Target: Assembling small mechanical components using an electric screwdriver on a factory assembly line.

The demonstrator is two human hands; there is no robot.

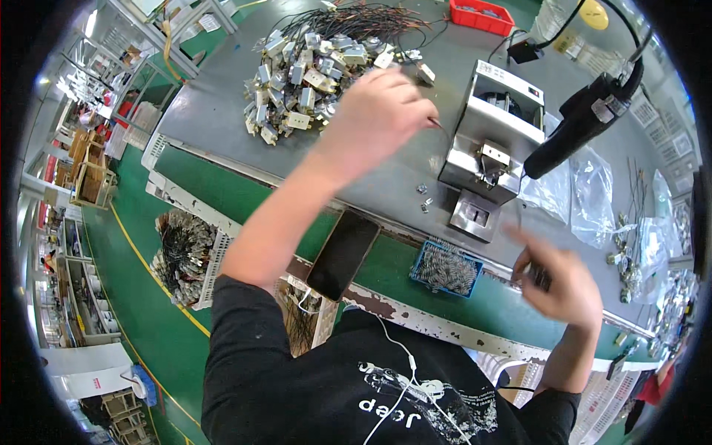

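My left hand (380, 111) is raised over the bench, left of a grey metal bench machine (493, 141). Its fingers are pinched, and a thin dark wire (437, 124) sticks out at the fingertips. Behind that hand lies a heap of small metal-cased parts (300, 81) with dark wires. To the right of the machine's front block (475, 215), my right hand (561, 285) is smeared by motion. Its fingers curl around a small dark thing (538, 277) whose kind I cannot make out; the forefinger points toward the block.
A blue tray (445, 268) of small metal parts sits at the bench's near edge, with a black phone (343, 256) left of it. A black cylindrical tool (578, 126) hangs beside the machine. Clear plastic bags (591, 196) lie right; a red bin (482, 15) stands far back.
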